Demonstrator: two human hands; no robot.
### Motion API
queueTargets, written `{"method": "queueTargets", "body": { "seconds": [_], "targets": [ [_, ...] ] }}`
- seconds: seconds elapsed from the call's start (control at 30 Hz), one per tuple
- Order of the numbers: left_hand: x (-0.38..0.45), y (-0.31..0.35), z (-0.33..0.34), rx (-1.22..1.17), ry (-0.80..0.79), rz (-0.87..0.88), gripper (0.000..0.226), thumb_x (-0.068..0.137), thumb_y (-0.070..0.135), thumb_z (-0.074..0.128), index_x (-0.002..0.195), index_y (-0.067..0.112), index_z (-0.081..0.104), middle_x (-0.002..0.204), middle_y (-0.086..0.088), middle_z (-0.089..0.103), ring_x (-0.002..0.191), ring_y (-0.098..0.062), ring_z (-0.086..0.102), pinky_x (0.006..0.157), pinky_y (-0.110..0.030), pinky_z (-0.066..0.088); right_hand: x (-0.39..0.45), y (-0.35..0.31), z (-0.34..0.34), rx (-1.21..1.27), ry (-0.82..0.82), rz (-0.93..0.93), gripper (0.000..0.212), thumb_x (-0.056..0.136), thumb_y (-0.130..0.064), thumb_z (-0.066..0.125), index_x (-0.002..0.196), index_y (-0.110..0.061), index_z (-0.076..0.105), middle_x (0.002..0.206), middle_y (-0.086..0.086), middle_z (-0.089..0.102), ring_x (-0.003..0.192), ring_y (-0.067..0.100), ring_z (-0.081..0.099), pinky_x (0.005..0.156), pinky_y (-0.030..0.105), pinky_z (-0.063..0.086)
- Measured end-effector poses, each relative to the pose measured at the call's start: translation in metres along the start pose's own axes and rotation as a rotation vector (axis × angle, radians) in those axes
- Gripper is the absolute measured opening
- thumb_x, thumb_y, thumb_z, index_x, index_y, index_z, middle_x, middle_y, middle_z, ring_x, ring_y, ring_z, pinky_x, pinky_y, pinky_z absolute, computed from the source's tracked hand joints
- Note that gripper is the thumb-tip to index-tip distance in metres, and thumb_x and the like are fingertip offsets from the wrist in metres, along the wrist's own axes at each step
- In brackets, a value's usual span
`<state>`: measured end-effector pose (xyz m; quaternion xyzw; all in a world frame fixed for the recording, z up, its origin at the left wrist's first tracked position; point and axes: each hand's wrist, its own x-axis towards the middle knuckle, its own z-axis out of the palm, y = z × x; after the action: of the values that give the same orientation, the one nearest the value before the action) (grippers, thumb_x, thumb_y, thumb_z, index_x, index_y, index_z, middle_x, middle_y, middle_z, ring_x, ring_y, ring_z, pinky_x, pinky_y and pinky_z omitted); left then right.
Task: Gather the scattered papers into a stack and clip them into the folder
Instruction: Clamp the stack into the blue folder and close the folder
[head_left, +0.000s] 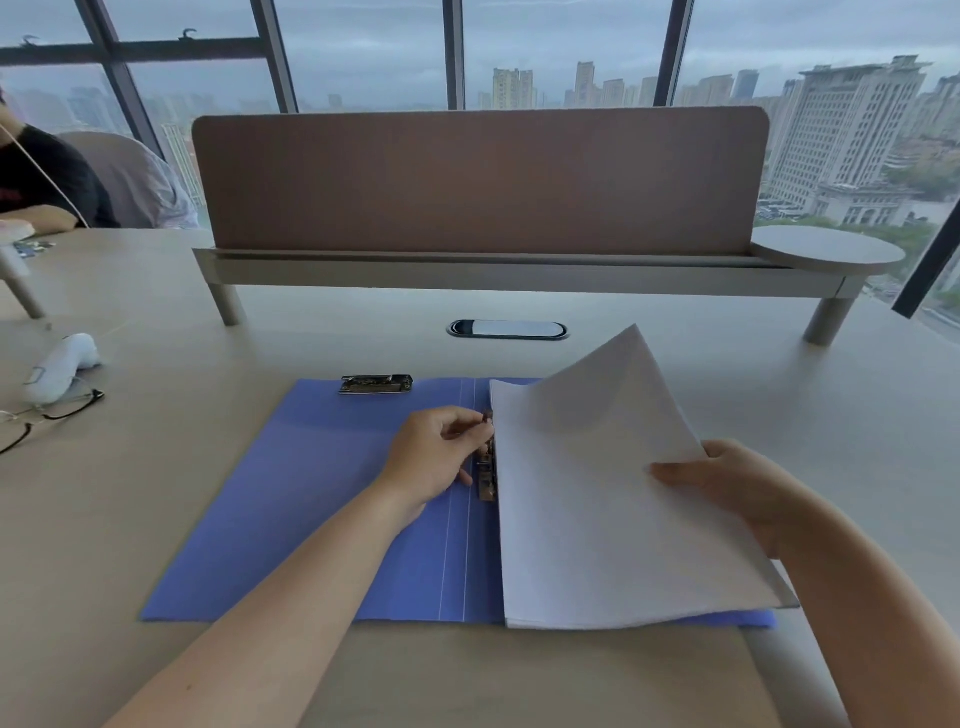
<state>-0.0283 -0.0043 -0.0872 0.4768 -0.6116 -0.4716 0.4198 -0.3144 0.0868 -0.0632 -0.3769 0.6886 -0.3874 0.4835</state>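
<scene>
I sit at a pale desk (156, 493). An open blue folder (291, 509) lies flat before me, its spine running from twelve to six o'clock. A stack of white papers (587, 519) rests on the folder's right half, at about three o'clock from the spine.

My left hand (434, 457) sits just left of the stack's near-spine edge, fingers curled onto the metal side clip (487, 467) that runs along that edge. They appear to pinch its lever, though the exact grip is partly hidden by my knuckles. My right hand (737, 493) grips the stack's right edge, thumb on top, lifting it so the far corner curls up toward one o'clock.

A second metal clip (376, 384) sits at the folder's top edge, at eleven o'clock from my left hand, untouched.

To do this step well, I judge I should keep the lever raised, slide the papers' left edge fully under the clip, keep the edges square, then lay the lifted sheets flat before pressing the clip down. If the stack stays bowed, sheets may slip or catch unevenly.

Eyeglasses (47, 415) lie at nine o'clock, well apart.
</scene>
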Motion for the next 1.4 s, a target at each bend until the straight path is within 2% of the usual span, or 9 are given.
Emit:
{"method": "queueTargets", "body": {
  "seconds": [0.13, 0.27, 0.4, 0.5, 0.57, 0.73, 0.9, 1.1, 1.4],
  "targets": [
    [0.011, 0.0, 0.003, 0.072, 0.073, -0.051, 0.013, 0.092, 0.021, 0.069, 0.08, 0.022, 0.073, 0.069, 0.004, 0.067, 0.048, -0.004, 0.053, 0.038, -0.017, 0.034, -0.001, 0.001, -0.012, 0.031, 0.012, 0.008, 0.018, 0.089, -0.004, 0.068, 0.104, 0.006, 0.07, 0.104, 0.032, 0.072, 0.081, 0.039, 0.068, 0.086, 0.055, 0.055],
    [0.018, -0.001, 0.007, 0.128, 0.115, -0.047, 0.012, 0.092, 0.022, 0.067, 0.081, 0.023, 0.072, 0.076, 0.001, 0.069, 0.042, -0.013, 0.051, 0.035, -0.015, 0.032, 0.001, 0.004, -0.017, 0.048, 0.03, 0.007, 0.021, 0.089, -0.006, 0.069, 0.106, 0.004, 0.07, 0.097, 0.026, 0.075, 0.075, 0.036, 0.069, 0.083, 0.051, 0.057],
    [0.018, -0.004, 0.009, 0.194, 0.134, -0.03, 0.004, 0.092, 0.023, 0.069, 0.093, 0.022, 0.073, 0.066, 0.009, 0.065, 0.033, -0.008, 0.049, 0.037, -0.013, 0.035, 0.003, 0.003, -0.015, 0.061, 0.02, 0.006, 0.022, 0.087, -0.009, 0.071, 0.105, 0.003, 0.07, 0.096, 0.024, 0.075, 0.076, 0.037, 0.07, 0.082, 0.052, 0.058],
    [0.019, -0.007, 0.008, 0.234, 0.106, -0.026, 0.005, 0.092, 0.025, 0.068, 0.094, 0.023, 0.072, 0.082, 0.011, 0.068, 0.031, -0.006, 0.048, 0.039, -0.014, 0.038, 0.003, 0.002, -0.011, 0.085, 0.025, -0.003, 0.016, 0.087, -0.009, 0.071, 0.1, 0.0, 0.07, 0.082, 0.018, 0.076, 0.06, 0.03, 0.069, 0.064, 0.039, 0.061],
    [0.02, -0.008, 0.007, 0.244, 0.096, -0.019, 0.009, 0.094, 0.025, 0.066, 0.097, 0.019, 0.072, 0.092, 0.007, 0.07, 0.03, -0.005, 0.046, 0.04, -0.016, 0.04, 0.002, 0.0, -0.008, 0.107, 0.024, -0.004, 0.014, 0.087, -0.008, 0.071, 0.098, 0.0, 0.07, 0.078, 0.016, 0.075, 0.056, 0.028, 0.068, 0.059, 0.036, 0.06],
    [0.019, -0.009, 0.005, 0.266, 0.07, -0.013, 0.014, 0.097, 0.023, 0.06, 0.097, 0.013, 0.07, 0.097, 0.001, 0.075, 0.03, -0.006, 0.047, 0.037, -0.016, 0.038, -0.004, -0.004, -0.006, 0.177, 0.007, -0.003, 0.01, 0.088, -0.006, 0.07, 0.096, -0.001, 0.07, 0.071, 0.013, 0.076, 0.049, 0.025, 0.069, 0.046, 0.032, 0.058],
    [0.021, -0.008, 0.002, 0.302, 0.071, -0.013, 0.02, 0.099, 0.024, 0.055, 0.094, 0.012, 0.07, 0.098, -0.008, 0.075, 0.029, -0.01, 0.048, 0.036, -0.017, 0.034, -0.005, -0.006, -0.007, 0.194, -0.001, -0.009, 0.011, 0.087, -0.006, 0.07, 0.097, -0.002, 0.07, 0.074, 0.014, 0.076, 0.05, 0.026, 0.07, 0.049, 0.035, 0.061],
    [0.023, -0.005, 0.005, 0.31, 0.087, -0.042, 0.022, 0.099, 0.025, 0.055, 0.092, 0.012, 0.071, 0.096, -0.008, 0.075, 0.028, -0.009, 0.045, 0.035, -0.016, 0.033, -0.002, -0.003, -0.008, 0.14, 0.004, -0.001, 0.015, 0.086, -0.009, 0.072, 0.099, -0.002, 0.072, 0.079, 0.015, 0.077, 0.056, 0.028, 0.07, 0.058, 0.037, 0.062],
    [0.025, -0.005, 0.007, 0.304, 0.108, -0.056, 0.021, 0.098, 0.026, 0.055, 0.089, 0.016, 0.071, 0.094, -0.005, 0.075, 0.027, -0.008, 0.045, 0.035, -0.016, 0.034, 0.004, 0.001, -0.008, 0.157, -0.023, 0.003, 0.026, 0.086, -0.011, 0.072, 0.109, 0.002, 0.071, 0.093, 0.021, 0.076, 0.062, 0.03, 0.07, 0.061, 0.038, 0.062]
  ]
}}
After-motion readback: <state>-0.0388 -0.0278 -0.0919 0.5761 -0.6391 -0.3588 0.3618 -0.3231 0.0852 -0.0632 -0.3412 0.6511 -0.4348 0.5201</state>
